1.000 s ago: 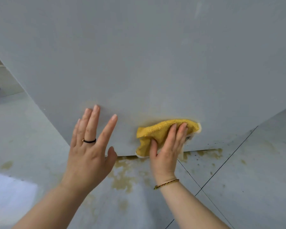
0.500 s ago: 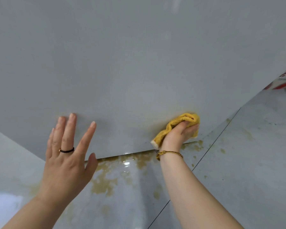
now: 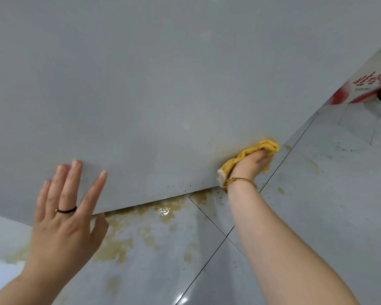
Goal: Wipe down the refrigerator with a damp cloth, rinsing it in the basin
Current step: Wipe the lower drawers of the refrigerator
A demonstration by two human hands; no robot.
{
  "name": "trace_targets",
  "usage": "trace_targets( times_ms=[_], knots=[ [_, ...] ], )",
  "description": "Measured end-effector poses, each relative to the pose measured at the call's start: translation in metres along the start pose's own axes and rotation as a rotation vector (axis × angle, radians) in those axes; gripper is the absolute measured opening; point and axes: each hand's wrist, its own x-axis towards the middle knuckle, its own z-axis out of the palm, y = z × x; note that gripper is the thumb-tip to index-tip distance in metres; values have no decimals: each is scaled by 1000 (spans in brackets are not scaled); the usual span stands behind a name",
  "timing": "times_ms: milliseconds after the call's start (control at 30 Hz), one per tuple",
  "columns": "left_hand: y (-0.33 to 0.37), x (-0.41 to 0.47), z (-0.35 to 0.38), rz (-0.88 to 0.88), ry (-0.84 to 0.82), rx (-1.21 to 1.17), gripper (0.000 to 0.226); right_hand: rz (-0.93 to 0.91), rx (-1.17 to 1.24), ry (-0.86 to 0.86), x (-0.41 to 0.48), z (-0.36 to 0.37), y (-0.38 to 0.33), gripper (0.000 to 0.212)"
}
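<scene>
From my end, the left hand point(image 3: 64, 219) is splayed flat on the grey refrigerator point(image 3: 163, 95) panel as before, fingers point(image 3: 75, 172) spread and holding nothing. Brown stains (wet-looking) mark the tiled floor point(image 3: 317, 216) below. The right hand point(image 3: 251, 164) has slid further right since half a second ago, fingers curled tight around the bunched yellow cloth point(image 3: 260, 148) at the panel's lower right corner; its long axis climbs from lower left to upper right.
</scene>
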Motion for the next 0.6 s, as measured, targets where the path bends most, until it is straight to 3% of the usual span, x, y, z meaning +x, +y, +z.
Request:
trace_targets(
  times_ms=[100, 200, 433, 600],
  knots=[
    [-1, 0, 3, 22, -30, -6, 75, 114, 25, 7, 41, -8, 4, 34],
    [2, 1, 2, 3, -41, -27, 74, 262, 96, 20, 42, -6, 11, 42],
    [12, 2, 8, -82, -62, 15, 61, 571, 104, -55, -48, 1, 57, 55],
    [5, -3, 3, -42, -99, -14, 68, 632, 125, 31, -25, 5, 53, 60]
  ],
)
